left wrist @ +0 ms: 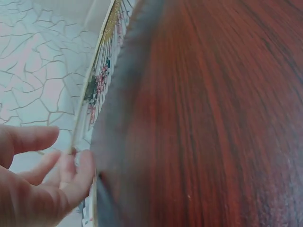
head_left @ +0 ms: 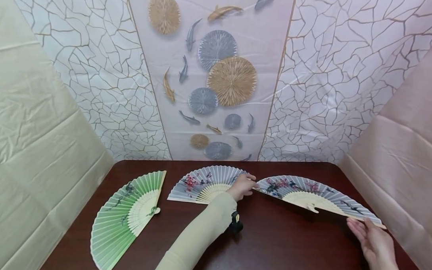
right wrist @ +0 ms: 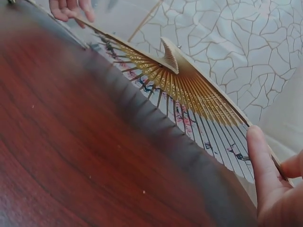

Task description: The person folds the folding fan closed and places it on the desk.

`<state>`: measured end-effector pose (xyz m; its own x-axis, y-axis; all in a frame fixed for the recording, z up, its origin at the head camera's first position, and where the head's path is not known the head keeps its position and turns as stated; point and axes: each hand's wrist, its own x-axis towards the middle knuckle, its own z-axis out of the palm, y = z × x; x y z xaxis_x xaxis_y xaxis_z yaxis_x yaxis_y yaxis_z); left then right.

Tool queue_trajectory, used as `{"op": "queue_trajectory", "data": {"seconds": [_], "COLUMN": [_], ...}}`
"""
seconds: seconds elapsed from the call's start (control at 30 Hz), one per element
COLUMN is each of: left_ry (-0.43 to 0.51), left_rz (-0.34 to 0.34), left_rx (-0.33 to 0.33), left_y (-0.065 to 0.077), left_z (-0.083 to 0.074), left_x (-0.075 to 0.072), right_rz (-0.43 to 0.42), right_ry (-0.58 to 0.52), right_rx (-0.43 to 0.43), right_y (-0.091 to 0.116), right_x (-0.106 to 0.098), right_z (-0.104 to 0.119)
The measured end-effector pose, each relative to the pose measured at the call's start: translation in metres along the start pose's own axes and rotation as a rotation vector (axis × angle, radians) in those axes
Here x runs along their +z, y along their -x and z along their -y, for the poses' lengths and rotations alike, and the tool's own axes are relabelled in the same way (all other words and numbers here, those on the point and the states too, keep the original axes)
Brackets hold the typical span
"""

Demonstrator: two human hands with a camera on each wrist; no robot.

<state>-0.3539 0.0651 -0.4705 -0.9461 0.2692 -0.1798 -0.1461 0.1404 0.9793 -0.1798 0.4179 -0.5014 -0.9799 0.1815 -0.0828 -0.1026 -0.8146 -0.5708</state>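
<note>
A pale grey-blue folding fan [head_left: 296, 185] with flower prints and cream ribs is spread out at the right of the table. My right hand [head_left: 374, 244] grips its right end stick; in the right wrist view the thumb [right wrist: 259, 158] lies over one side, fingers behind. At the fan's other end, my left hand [head_left: 242, 186] touches the tip with its fingertips [left wrist: 84, 168], while its thumb stands apart from the stick. A similar fan [head_left: 189, 189] with red blossoms lies spread under the left forearm, partly hidden by hand and sleeve.
A green spread fan [head_left: 120, 219] lies at the table's left. The dark red-brown table [head_left: 269, 248] ends at a patterned cloth backdrop [head_left: 310, 94], with plain cloth walls [head_left: 397, 157] at both sides. A black wrist device [head_left: 236, 223] sits on the left wrist.
</note>
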Motion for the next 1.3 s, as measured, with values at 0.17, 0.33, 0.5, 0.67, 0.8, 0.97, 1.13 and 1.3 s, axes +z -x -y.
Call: {"op": "queue_trajectory", "data": {"seconds": [0.17, 0.33, 0.5, 0.67, 0.8, 0.97, 1.13, 1.3], "left_ry": [0.181, 0.319, 0.421, 0.523, 0.583, 0.630, 0.665, 0.726], "left_rz": [-0.061, -0.098, -0.129, -0.148, -0.125, -0.099, -0.026, -0.004], "left_rx": [0.083, 0.129, 0.140, 0.174, 0.179, 0.186, 0.229, 0.281], "left_y": [-0.007, -0.009, -0.006, -0.004, -0.002, 0.004, 0.016, 0.031], "left_z": [-0.001, -0.013, -0.030, -0.044, -0.057, -0.075, -0.090, -0.104], "left_x": [-0.002, -0.006, -0.014, -0.023, -0.033, -0.050, -0.068, -0.081], "right_rz": [0.018, 0.048, 0.089, 0.091, 0.046, -0.030, 0.011, 0.085], "right_ry": [-0.066, -0.093, -0.092, -0.038, 0.004, 0.043, 0.027, 0.042], "right_rx": [-0.026, -0.048, -0.095, -0.157, -0.229, -0.348, -0.449, -0.492], "right_y": [0.002, 0.001, 0.000, 0.001, -0.001, -0.006, -0.011, -0.011], "right_x": [0.005, 0.019, 0.036, 0.056, 0.074, 0.103, 0.124, 0.142], "right_z": [-0.001, 0.001, 0.000, -0.002, -0.005, -0.011, -0.012, -0.009]}}
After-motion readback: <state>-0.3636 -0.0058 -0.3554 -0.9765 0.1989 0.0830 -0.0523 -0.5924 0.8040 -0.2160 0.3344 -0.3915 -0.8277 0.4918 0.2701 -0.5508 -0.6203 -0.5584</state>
